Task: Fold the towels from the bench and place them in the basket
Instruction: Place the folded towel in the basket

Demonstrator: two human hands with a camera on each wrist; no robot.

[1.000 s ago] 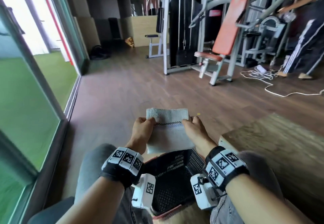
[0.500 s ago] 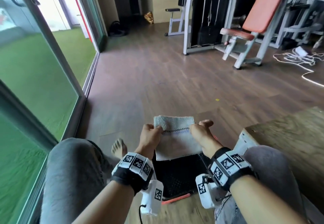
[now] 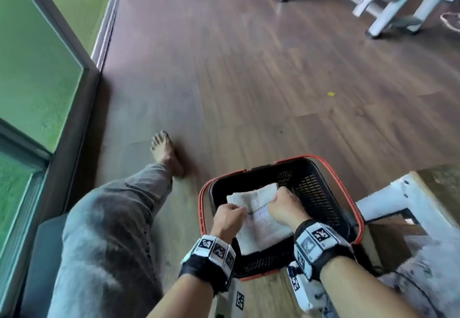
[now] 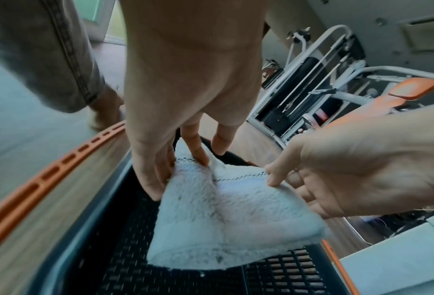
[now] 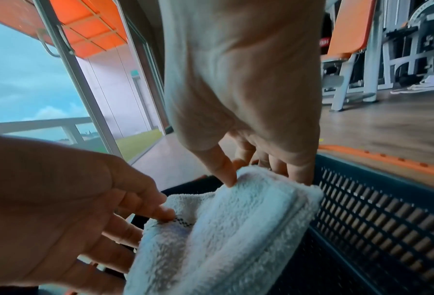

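Note:
A folded white towel (image 3: 258,215) with a dark checked stripe hangs inside the black mesh basket (image 3: 321,200) with orange handles, which stands on the floor between my knees. My left hand (image 3: 227,220) pinches the towel's left edge (image 4: 185,179), thumb on top and fingers beneath. My right hand (image 3: 285,208) pinches the right edge (image 5: 248,183) the same way. In the wrist views the towel (image 4: 223,215) sags between both hands just above the basket's mesh floor (image 4: 274,271). The basket's right wall (image 5: 377,225) is close beside my right fingers.
A white-framed bench with a wooden top (image 3: 438,181) stands right of the basket. My left leg and bare foot (image 3: 165,151) stretch out on the wooden floor. A glass wall (image 3: 37,73) runs along the left. Gym machine frames (image 3: 388,6) stand far back.
Both hands have carried the folded towel down from in front of my knees into the basket. My head has tilted down, so the basket now shows whole.

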